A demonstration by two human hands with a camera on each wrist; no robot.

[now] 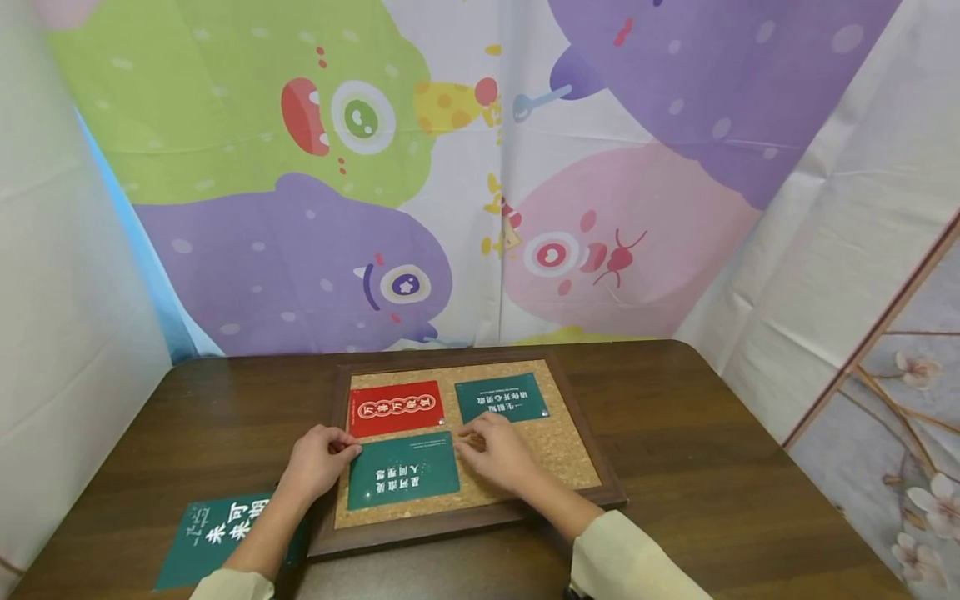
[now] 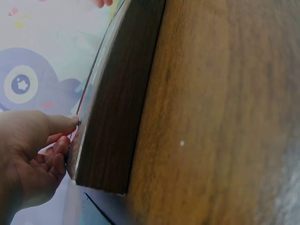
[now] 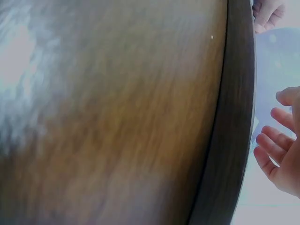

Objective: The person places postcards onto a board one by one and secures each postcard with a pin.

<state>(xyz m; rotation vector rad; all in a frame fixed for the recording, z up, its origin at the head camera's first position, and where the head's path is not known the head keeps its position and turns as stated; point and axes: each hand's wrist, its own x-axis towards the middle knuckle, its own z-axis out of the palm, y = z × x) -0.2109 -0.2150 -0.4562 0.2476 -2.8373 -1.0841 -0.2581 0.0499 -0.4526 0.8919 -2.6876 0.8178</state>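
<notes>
A cork board point(image 1: 558, 450) in a dark wooden frame lies on the table. On its left front part is a green card point(image 1: 405, 482) with white Chinese characters. My left hand point(image 1: 318, 462) pinches around this card's far left corner; a small dark spot shows at the thumb tip in the left wrist view. Beside its far right corner is my right hand point(image 1: 501, 452), with loosely bent fingers and nothing visible between them in the right wrist view. Just beyond lies a red card point(image 1: 393, 408). Another green card point(image 1: 495, 396) sits at the far right, partly behind my right hand.
A larger green card point(image 1: 191, 542) lies on the brown table point(image 1: 690, 467) left of the board, partly under my left forearm. Behind the table hangs a cartoon-monster curtain point(image 1: 480, 317). A flowered panel point(image 1: 915, 433) stands to the right.
</notes>
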